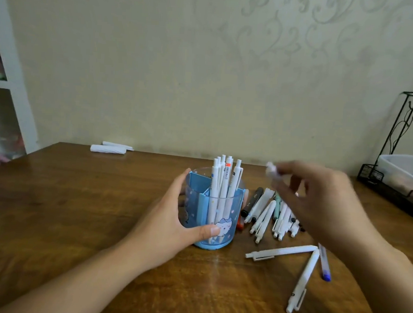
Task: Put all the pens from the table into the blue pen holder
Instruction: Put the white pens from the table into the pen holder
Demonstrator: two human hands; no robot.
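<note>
The desk is carrying the blue pen holder, already bristling with pens, and a loose pile of pens just beside it. The left hand is wrapping the holder, steadying it. The right hand, blurred, is pinching a white pen; best to lower it tip-first into a gap.
</note>
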